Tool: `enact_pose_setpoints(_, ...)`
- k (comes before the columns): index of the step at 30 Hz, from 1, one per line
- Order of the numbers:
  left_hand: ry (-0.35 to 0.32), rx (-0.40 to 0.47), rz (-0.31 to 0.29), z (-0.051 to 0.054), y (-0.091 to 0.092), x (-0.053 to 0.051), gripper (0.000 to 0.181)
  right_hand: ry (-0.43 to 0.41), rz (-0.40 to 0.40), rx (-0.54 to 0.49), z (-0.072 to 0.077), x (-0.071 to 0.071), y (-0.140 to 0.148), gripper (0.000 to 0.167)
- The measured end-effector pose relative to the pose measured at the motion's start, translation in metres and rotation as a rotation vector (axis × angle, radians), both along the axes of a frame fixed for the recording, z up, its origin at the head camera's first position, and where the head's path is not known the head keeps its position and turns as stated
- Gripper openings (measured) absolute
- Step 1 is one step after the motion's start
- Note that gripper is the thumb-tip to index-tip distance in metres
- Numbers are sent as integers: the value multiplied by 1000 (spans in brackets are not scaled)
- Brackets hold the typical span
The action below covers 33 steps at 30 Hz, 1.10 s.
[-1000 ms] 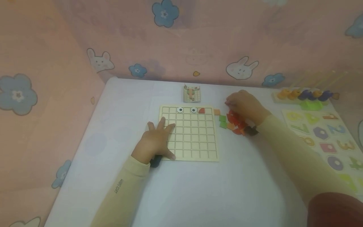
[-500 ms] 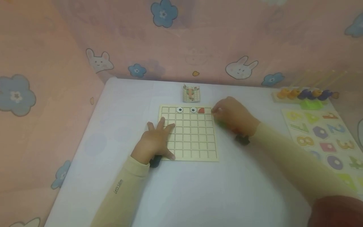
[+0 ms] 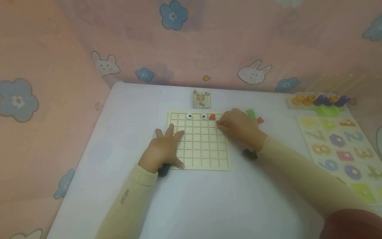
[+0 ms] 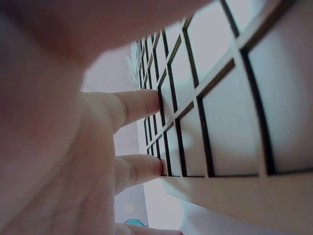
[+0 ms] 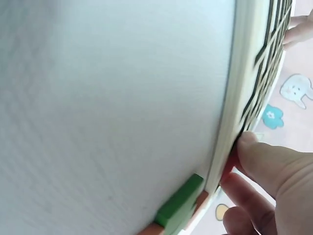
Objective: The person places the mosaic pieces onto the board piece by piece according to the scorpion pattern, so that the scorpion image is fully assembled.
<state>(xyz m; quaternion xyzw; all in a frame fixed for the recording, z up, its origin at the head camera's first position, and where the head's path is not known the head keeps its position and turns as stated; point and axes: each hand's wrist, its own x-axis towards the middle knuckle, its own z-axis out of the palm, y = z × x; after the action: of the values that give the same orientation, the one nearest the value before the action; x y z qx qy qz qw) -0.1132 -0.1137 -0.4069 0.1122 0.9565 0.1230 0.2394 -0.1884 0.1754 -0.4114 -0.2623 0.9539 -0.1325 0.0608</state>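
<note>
Right hand (image 3: 238,128): thumb and finger pinched together on a small piece, at the far right of the board.
Pinched red piece (image 5: 231,164): held at the board's right edge, mostly covered by fingertips; couldn't tell if it sat flat in a square.
Left hand (image 3: 161,149): gripped nothing; fingers spread and fairly straight, resting on the board's left side, thumb near the near edge.
Board (image 3: 206,145): pale wood grid, flat on the table between both hands; near and right edges showed, part of left edge hidden under left hand.
Far row: two eye pieces (image 3: 196,116) stood apart, red quarter piece (image 3: 212,117) just right of them.
Loose pieces: green piece (image 3: 251,115) and loose red piece (image 3: 260,120) lay just beyond right hand; right wrist view had a green block (image 5: 181,205) beside the board edge, with orange-red bits against it.
Card (image 3: 202,99): small picture card, between board's far edge and table's back edge.
Table (image 3: 185,202): white top ran wide from board's near edge toward the person; broad strip left of the left hand too, out to the slanted left edge.
Right side: white gap, then number puzzle (image 3: 333,147), well apart from the board; ring stacker (image 3: 323,99) behind it.
Backdrop (image 3: 206,39): pink, with rabbits and blue flowers, beyond the back edge.
</note>
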Motion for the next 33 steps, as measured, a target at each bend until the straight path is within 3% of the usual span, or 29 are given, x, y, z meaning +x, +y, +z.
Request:
enact_pose_setpoints(7, 3, 2, -3, 0, 0, 1, 131, -19, -56, -74, -8, -8, 0, 10)
enact_pose_setpoints(17, 2, -1, -8, -1, 1, 0, 131, -14, 0, -69, -11, -14, 5, 17)
enact_pose_setpoints(19, 1, -2, -7, -1, 1, 0, 131, -70, -63, -84, -6, -16, 11, 24)
enact_pose_setpoints(24, 8, 1, -9, -2, 1, 0, 131, -233, -342, -122, 16, -15, 38, 40)
enact_pose_setpoints(26, 11, 0, -11, -4, 0, 0, 131, -251, -406, -101, 21, -12, 53, 43)
enact_pose_setpoints(29, 11, -5, -11, -5, 0, -1, 131, -228, -441, -57, 21, -7, 76, 42)
enact_pose_setpoints(33, 12, -6, -6, -6, 0, -1, 132, -202, -407, -16, 16, 0, 99, 39)
